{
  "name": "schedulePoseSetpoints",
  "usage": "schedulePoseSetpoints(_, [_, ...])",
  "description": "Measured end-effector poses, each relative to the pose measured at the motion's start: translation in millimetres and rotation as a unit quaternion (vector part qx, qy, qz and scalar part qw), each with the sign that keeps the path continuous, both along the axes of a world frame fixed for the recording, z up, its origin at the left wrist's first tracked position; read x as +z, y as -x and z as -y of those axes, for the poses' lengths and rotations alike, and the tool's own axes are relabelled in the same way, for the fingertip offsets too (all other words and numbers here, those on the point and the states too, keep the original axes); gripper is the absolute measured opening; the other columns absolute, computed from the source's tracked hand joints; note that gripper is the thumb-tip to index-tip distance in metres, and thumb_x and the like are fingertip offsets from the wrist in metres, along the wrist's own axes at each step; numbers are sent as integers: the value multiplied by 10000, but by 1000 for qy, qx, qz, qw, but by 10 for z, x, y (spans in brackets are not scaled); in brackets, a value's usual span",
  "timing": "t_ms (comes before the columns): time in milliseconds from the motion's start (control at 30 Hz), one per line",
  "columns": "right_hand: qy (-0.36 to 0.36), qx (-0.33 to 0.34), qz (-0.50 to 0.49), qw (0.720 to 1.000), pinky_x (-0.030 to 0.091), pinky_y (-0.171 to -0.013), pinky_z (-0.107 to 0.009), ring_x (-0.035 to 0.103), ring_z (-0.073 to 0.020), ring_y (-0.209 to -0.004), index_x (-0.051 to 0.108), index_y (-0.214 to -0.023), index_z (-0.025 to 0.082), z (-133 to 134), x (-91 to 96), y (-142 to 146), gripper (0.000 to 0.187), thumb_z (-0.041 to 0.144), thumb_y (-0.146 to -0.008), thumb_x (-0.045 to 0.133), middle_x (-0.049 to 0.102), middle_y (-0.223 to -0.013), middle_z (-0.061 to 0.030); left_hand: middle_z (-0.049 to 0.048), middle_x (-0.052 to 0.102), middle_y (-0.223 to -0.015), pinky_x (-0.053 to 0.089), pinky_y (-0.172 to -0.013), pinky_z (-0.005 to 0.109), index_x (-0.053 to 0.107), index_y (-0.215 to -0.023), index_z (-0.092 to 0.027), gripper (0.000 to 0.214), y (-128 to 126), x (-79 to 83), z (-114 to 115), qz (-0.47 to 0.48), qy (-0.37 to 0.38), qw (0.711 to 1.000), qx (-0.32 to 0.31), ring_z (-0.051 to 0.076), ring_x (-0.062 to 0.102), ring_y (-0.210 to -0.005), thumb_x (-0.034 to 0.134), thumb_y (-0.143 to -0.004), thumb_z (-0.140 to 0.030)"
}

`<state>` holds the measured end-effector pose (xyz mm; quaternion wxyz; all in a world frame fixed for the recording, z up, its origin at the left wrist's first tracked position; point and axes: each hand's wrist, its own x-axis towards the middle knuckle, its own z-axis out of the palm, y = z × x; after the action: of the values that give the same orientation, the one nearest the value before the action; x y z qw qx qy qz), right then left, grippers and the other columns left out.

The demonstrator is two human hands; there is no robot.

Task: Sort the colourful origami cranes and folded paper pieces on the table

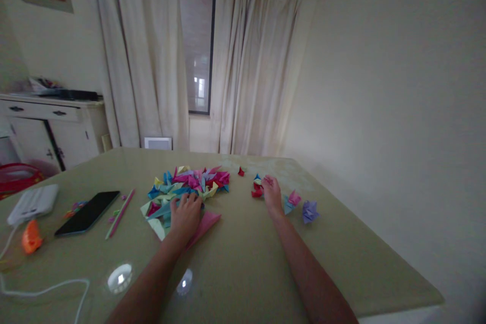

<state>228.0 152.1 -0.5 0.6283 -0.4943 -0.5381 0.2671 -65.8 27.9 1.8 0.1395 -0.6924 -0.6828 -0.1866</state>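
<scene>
A heap of folded paper pieces [197,179], many-coloured like origami, lies on the table's middle. My left hand [187,213] rests on the near side of this heap, fingers spread and palm down. A pink folded paper [205,228] sticks out beside it to the right. Further right, my right hand [271,193] is among a few small folded shapes, its fingers curled; what they hold, if anything, is hidden. A red folded piece [257,190] sits just left of those fingers. To the right lie a pink and light-blue piece [292,201] and a purple one [310,211].
On the left are a black phone [89,212], pink and green sticks [120,214], an orange object [32,237], and a white device [34,203] with a white cable [45,292]. A small red piece [241,171] lies towards the back. A wall borders the table's right side.
</scene>
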Motion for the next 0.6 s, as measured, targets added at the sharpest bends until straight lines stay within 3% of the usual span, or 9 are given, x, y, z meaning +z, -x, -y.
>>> schedulePoseSetpoints(67, [-30,-14,8,999,556,-871,-381,677,-263,-1067,657,-1084,227,152,-13,118,391,505,-810,628,709,-1167,-127,133,702,-1265,384,-1048,627,716,-1099,-230,288,-40,10,-38,63,-26,998,-19,374,570,-1221,507,-942,-112])
schedulePoseSetpoints(133, [-33,21,10,999,558,-808,-352,685,-243,-987,670,-1039,218,329,10,284,369,517,-824,642,719,-1125,-123,119,692,-1271,426,-1028,591,691,-1135,-245,226,-92,20,-84,156,-56,984,-58,363,579,-1216,565,-953,-199])
schedulePoseSetpoints(233, [32,194,1,980,521,-591,-285,680,-199,-762,668,-1050,210,596,70,571,412,575,-862,639,722,-984,-89,107,671,-1201,510,-976,467,657,-1169,-239,217,-168,9,-132,282,-84,938,-182,297,630,-1133,577,-971,-281])
schedulePoseSetpoints(333, [69,322,13,944,501,-540,-260,673,-176,-694,647,-1154,216,804,98,777,478,568,-839,719,706,-931,-47,87,628,-1167,553,-915,370,658,-1144,-242,197,-222,-27,-134,323,-72,899,-286,236,661,-1050,603,-961,-292])
schedulePoseSetpoints(467, [42,318,59,945,545,-619,-275,675,-173,-743,669,-1134,214,911,73,814,394,422,-815,772,710,-937,-34,60,635,-1076,567,-894,367,692,-1036,-236,150,-283,-46,-110,360,-61,879,-308,222,676,-992,690,-904,-307])
schedulePoseSetpoints(600, [25,293,43,955,562,-655,-285,685,-174,-745,702,-1069,218,895,63,758,250,356,-862,677,731,-905,-30,70,716,-1085,587,-877,372,648,-1125,-213,258,-360,-16,-78,467,11,827,-312,225,725,-987,682,-911,-355])
